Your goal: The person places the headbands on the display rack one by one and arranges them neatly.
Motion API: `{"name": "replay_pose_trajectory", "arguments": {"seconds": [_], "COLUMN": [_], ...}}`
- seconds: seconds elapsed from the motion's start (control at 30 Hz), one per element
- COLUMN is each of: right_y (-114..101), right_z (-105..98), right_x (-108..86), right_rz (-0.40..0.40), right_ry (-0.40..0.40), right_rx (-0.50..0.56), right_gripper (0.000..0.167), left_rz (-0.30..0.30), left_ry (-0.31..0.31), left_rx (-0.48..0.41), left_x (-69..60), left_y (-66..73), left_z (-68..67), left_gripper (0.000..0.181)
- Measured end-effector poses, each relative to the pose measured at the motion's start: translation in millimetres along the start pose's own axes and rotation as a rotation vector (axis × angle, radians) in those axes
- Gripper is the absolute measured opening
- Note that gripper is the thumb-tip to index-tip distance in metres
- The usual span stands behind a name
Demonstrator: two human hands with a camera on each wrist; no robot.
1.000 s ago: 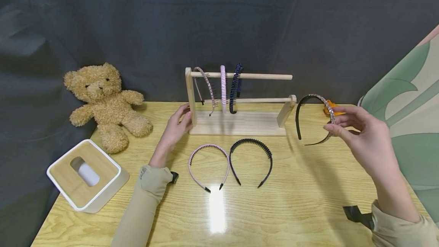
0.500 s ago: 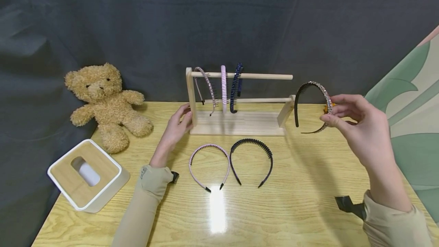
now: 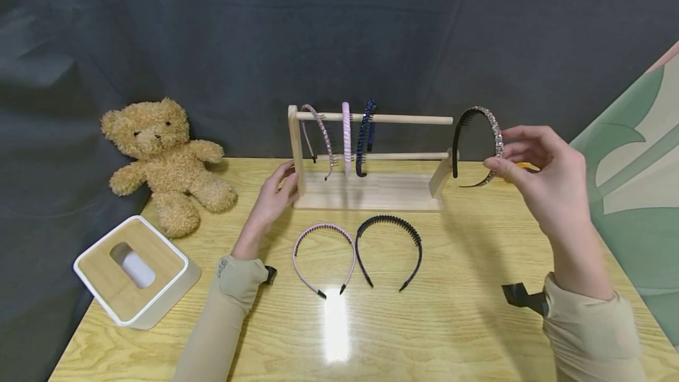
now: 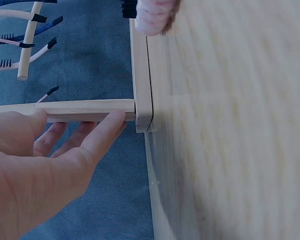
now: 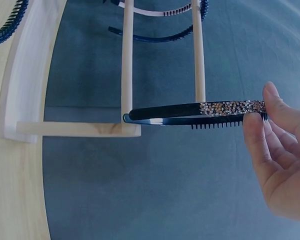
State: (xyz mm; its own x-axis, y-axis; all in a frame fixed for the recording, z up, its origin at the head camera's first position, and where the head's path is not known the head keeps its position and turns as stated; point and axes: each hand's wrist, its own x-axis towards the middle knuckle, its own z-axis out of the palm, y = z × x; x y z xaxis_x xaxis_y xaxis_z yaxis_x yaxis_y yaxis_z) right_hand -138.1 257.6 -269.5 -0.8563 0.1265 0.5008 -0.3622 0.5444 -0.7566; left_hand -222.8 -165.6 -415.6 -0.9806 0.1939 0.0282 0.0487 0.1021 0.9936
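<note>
Right hand [image 3: 554, 178]: to the right of the rack [image 3: 392, 190], thumb and fingers pinching the glitter band [image 3: 497, 134] by its jewelled side.
Glitter band: in the air, upright with its ends down, just off the rack's right end; whether it touches a rod, I cannot tell.
Left hand [image 3: 272, 196]: at the rack's left upright, thumb on one face, fingers on the other, clamped on the wood.
Hung bands: on the left half of the rack, from left, the beaded band [image 3: 323, 136], pale pink band [image 3: 347, 140] and navy band [image 3: 363, 140].
Loose bands: on the table [image 3: 445, 323] in front of the rack, the thin pink band [image 3: 324, 226] left of the black band [image 3: 389, 218].
Bear [image 3: 164, 161]: left of the rack.
Box [image 3: 167, 296]: left of the rack and nearer the person.
</note>
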Motion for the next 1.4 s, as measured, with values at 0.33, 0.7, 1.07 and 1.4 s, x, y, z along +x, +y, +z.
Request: {"name": "replay_pose_trajectory", "arguments": {"seconds": [0.33, 0.7, 1.07, 1.4], "right_y": [-2.2, -6.7, -15.5, -21.7], "right_z": [15.9, 28.2, 43.6, 67.0], "right_x": [12.3, 19.3, 24.7, 30.0], "right_rz": [-0.021, -0.012, -0.061, -0.104], "right_ry": [0.010, 0.003, -0.007, -0.028], "right_rx": [0.018, 0.048, 0.068, 0.085], "right_gripper": [0.042, 0.043, 0.042, 0.042], "left_rz": [0.007, 0.001, -0.001, -0.001], "left_ry": [-0.005, -0.007, -0.011, -0.006], "left_rx": [-0.001, 0.003, 0.004, -0.005], "left_x": [-0.5, 0.1, 0.4, 1.0], "left_y": [-0.3, -1.0, 0.3, -1.3], "left_z": [0.7, -0.1, 0.4, -0.8], "left_gripper": [0.049, 0.049, 0.050, 0.050]}}
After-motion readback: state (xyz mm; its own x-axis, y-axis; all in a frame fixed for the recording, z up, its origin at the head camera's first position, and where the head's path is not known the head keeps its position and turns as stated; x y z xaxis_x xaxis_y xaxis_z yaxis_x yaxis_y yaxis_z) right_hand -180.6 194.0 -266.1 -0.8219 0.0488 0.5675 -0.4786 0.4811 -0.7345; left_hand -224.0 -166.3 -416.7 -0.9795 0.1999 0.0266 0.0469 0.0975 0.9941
